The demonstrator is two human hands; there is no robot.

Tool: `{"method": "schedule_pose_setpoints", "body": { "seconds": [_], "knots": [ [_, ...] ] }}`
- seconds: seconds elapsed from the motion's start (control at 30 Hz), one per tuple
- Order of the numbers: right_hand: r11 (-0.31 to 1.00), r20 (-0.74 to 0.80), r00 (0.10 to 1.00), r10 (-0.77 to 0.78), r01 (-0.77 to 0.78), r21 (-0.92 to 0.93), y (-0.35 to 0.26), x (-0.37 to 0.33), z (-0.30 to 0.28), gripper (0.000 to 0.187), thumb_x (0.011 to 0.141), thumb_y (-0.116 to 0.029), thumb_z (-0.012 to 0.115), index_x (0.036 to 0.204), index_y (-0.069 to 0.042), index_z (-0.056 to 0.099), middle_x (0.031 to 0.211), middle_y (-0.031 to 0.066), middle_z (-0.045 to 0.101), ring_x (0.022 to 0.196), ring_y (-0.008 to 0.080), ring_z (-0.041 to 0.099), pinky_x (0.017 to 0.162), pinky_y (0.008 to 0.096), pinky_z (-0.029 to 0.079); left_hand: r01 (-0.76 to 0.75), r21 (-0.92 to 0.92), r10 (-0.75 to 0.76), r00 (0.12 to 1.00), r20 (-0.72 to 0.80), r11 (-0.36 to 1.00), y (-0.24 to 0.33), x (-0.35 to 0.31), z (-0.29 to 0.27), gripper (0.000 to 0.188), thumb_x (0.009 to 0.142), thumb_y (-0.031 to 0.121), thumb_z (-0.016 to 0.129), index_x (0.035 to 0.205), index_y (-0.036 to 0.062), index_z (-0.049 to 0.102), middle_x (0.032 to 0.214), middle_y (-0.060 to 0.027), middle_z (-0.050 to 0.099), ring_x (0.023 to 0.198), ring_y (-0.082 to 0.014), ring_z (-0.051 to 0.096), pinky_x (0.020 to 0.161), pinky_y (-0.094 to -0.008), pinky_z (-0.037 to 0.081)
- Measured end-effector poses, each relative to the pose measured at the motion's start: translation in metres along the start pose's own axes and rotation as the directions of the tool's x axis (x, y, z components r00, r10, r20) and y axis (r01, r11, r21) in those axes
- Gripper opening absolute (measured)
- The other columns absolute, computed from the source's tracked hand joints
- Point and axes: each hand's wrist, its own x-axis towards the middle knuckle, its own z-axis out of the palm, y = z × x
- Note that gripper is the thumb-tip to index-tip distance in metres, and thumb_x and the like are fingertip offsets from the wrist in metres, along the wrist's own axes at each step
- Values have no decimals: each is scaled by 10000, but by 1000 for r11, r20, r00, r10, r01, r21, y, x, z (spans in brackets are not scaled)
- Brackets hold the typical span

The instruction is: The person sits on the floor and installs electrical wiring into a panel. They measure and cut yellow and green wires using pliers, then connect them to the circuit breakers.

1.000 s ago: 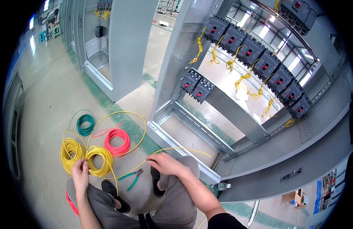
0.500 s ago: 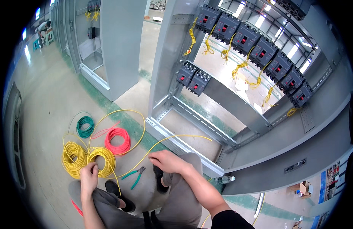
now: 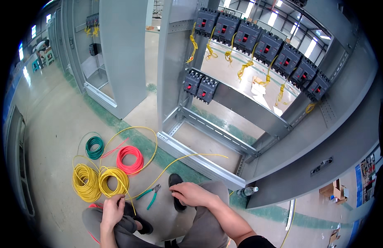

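Observation:
My left hand [image 3: 113, 210] is closed, its fingertips pinched together beside the nearer yellow wire coil [image 3: 104, 191]. Whatever those fingers may hold is hidden. Over my right knee, my right hand [image 3: 190, 194] has its fingers curled together, palm down; I cannot make out anything in them. A loose yellow wire [image 3: 179, 159] runs from the coils past the hands to the cabinet base. Between my hands, green-handled cutting pliers [image 3: 151, 196] lie on the floor with their handles spread. A second yellow coil [image 3: 84, 187] sits farther left.
A pink-red wire coil [image 3: 130, 160] and a green wire coil [image 3: 94, 148] lie beyond the yellow ones. The grey open cabinet [image 3: 199, 159] stands ahead, carrying several circuit breakers [image 3: 246, 35] with knotted yellow wires. A plastic bottle [image 3: 247, 191] is by its base. Far left, a person [image 3: 41, 51] sits.
The view has shifted, so the cabinet appears further left and the coils lower. Both my hands appear lower and slightly further right in the picture; the pliers stay on the floor.

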Motion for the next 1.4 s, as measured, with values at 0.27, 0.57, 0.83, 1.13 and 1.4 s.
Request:
{"method": "schedule_pose_setpoints", "body": {
  "seconds": [0.27,0.57,0.83,1.13,1.4],
  "knots": [
    [999,-89,996,-27,29,19,1,-29,20,278,937,-175,550,1123,24,608,1062,203,653,990,395,600,856,441,481,-114,12,112,986,124,993,10,-4,14,159,856,92,607,937,-14,694,835,-218,673,795,-385,660,725,-417,522],
    [1000,-135,991,-17,16,-5,-12,-27,23,265,914,-149,564,1097,33,627,976,205,673,899,386,641,785,432,513,95,-375,-42,988,146,922,-4,-5,27,338,965,242,572,752,-7,653,603,-55,602,564,-113,568,543,-282,451],
    [830,-207,977,54,71,553,-62,-7,53,290,995,-165,538,1205,28,589,814,66,648,716,106,606,668,259,504,121,-708,170,930,326,696,52,-12,51,393,1006,268,541,693,34,584,580,20,531,542,-45,478,499,-237,385],
    [871,-284,959,10,131,473,-65,-4,60,326,911,-146,664,1187,17,602,824,72,663,643,86,569,601,245,470,-70,-631,231,957,177,773,60,-11,55,209,960,171,602,886,-7,683,643,-45,613,569,-73,519,519,-265,426],
    [902,-314,948,-48,176,394,-67,2,59,298,897,-87,639,1173,21,615,816,80,676,642,108,592,614,254,482,-160,-559,263,959,108,814,58,-11,52,155,930,124,631,917,-16,695,644,-66,620,576,-75,525,542,-269,455]
  ]
}}
